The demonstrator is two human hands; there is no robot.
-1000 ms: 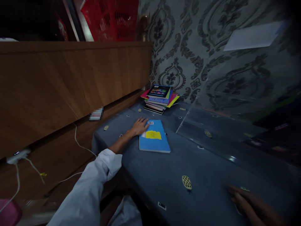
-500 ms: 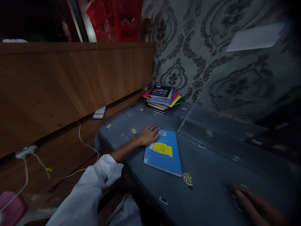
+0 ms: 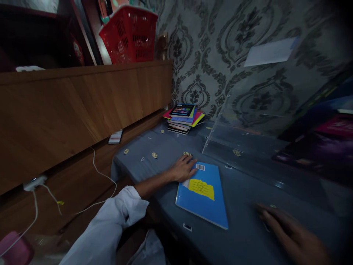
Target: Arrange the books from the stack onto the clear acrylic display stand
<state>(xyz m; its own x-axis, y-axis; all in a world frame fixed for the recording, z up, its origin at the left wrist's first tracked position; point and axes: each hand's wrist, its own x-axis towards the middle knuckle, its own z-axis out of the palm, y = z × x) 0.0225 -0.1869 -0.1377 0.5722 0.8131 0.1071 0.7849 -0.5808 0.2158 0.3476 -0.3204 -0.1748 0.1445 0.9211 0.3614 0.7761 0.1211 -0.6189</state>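
A blue softcover book with a yellow printed patch and a barcode lies flat on the cloth-covered table. My left hand rests at its upper left edge, with fingers spread and the fingertips touching the cover near the barcode. To the right of the book, my right hand hovers low over the cloth. Its fingers stretch out toward the book, slightly blurred, and no object shows in them. A stack of books and colored notebooks stands at the far end of the table by the wall.
A clear plastic sheet or stand slants up behind the book. Dark and pink items are at the right. A wooden cabinet lines the left, with a red basket on top. White cables hang from a socket.
My left hand has slid the blue book rightward and toward me; it now covers a pineapple print that was beside it. My right hand has shifted slightly left in the picture. The view tilted.
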